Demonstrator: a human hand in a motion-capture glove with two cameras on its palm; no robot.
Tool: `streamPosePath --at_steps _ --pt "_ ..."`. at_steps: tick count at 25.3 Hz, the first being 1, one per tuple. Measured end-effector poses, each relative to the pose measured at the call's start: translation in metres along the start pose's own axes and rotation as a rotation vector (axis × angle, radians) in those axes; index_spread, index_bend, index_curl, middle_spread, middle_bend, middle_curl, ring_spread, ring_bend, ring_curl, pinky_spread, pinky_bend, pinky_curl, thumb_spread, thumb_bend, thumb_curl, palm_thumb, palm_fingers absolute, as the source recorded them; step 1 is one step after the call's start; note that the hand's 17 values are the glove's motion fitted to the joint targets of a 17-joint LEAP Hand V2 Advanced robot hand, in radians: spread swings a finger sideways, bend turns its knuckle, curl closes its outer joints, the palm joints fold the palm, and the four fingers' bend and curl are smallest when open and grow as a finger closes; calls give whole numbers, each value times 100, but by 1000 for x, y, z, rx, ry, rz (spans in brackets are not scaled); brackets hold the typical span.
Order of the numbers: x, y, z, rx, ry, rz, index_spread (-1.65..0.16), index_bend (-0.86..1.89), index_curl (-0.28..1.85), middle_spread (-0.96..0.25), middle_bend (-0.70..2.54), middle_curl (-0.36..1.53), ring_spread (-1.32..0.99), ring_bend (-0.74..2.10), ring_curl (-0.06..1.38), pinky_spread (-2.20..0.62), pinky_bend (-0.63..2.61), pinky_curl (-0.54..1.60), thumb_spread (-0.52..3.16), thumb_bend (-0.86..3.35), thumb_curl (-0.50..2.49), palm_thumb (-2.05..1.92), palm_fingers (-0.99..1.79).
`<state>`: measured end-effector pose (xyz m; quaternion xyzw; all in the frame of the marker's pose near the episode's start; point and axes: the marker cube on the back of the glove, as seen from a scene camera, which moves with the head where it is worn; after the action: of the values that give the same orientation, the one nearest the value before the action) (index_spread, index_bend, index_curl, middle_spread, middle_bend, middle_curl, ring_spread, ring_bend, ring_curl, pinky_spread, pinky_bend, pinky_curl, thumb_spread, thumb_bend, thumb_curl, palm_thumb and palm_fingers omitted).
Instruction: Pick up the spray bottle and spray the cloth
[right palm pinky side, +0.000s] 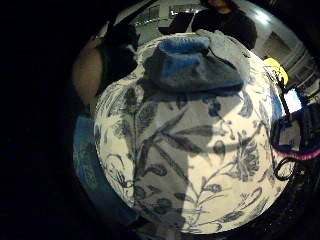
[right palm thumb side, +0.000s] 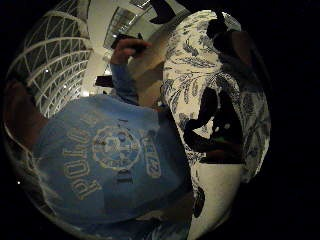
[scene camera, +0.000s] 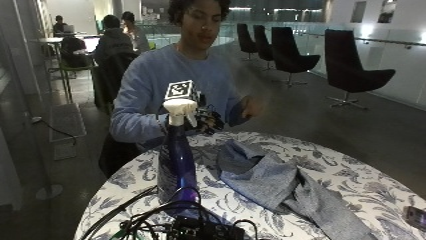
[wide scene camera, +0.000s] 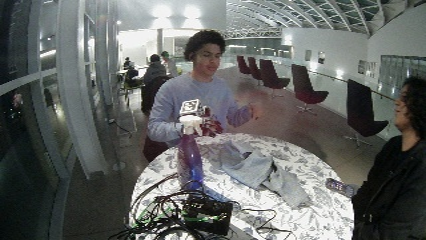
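A tall blue spray bottle (scene camera: 176, 162) with a white nozzle stands upright near the left edge of the round floral table (scene camera: 346, 167); the wide outside view shows the bottle (wide scene camera: 190, 160) too. My gloved right hand (scene camera: 208, 120) hovers in the air just behind the nozzle, fingers loosely curled, holding nothing. A crumpled grey-blue cloth (scene camera: 279, 180) lies across the middle of the table, and the little finger side palm view looks down on the cloth (right palm pinky side: 195, 62). The bottle is in neither palm view. The bare left hand (scene camera: 251, 106) is raised beside the chest.
A black box with tangled cables (scene camera: 200, 227) sits at the table's near edge beside the bottle. A phone (wide scene camera: 339, 187) lies near the right rim. Chairs stand far behind.
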<state>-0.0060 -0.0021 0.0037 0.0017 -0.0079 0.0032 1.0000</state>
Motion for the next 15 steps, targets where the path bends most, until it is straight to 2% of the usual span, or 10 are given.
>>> streamPosePath --at_steps 9,15 --pt "3 -29 5 -26 10 -16 -29 23 22 -4 32 20 -1 31 19 18 29 18 70 47 23 72 71" --pt "6 -109 7 -37 28 -77 -32 19 26 -4 30 23 -1 29 21 20 26 20 89 40 26 66 72"
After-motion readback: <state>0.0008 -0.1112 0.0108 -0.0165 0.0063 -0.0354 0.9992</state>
